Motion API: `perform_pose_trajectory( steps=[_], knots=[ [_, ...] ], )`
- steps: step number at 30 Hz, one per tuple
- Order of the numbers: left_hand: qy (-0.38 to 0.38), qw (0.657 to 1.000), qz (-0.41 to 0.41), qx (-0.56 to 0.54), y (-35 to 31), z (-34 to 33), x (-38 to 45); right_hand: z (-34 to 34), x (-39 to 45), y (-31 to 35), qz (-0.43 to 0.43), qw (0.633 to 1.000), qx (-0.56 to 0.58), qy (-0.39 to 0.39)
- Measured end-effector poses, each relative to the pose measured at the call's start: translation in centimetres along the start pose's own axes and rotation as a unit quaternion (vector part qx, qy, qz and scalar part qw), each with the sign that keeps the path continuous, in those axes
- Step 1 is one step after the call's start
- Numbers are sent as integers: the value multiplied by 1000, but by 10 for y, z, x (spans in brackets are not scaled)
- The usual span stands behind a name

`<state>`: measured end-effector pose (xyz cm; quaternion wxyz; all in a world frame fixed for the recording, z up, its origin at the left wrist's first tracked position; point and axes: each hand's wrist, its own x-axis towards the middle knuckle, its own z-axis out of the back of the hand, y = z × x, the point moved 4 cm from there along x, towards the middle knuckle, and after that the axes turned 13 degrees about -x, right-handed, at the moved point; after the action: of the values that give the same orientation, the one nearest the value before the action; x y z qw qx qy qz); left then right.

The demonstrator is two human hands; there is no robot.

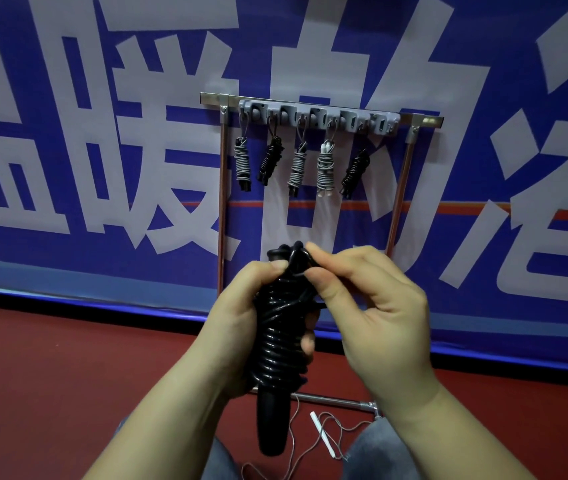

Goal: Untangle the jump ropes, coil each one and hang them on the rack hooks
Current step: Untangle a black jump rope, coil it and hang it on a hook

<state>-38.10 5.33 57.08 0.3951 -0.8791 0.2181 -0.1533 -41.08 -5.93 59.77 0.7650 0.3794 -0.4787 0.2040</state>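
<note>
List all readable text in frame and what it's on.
"暖": large white character on the blue banner, fully legible.
"的": same banner, partly hidden behind the hook rack.
Banner characters at the left and right edges: cropped, not readable for certain.
Hook rack and black jump rope: no text visible.

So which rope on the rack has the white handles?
Find the grey hook rack on the blue banner. Five coiled jump ropes hang there; take the fourth from the left. Only it shows white handle tips, unlike the black-ended grey and all-black bundles.

Left hand [241,317] fingers curled gripping; right hand [372,306] thumb-forefinger pinching
</note>
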Motion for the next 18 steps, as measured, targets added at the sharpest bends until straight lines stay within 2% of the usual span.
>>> perform_pose_trajectory(
  steps=[5,9,13,18],
  knots=[
    [34,999,-16,-13,-10,-10,2,5,1,-4,-16,1000,7,2],
    [55,998,-24,8,-11,-14,5,9,0,-4,-79,996,45,0],
    [51,998,-27,14,-10,-9,4,7,2,-2,-104,992,64,32],
    [30,997,-45,49,-11,-8,4,9,3,0,-90,995,25,38]
  ],
)
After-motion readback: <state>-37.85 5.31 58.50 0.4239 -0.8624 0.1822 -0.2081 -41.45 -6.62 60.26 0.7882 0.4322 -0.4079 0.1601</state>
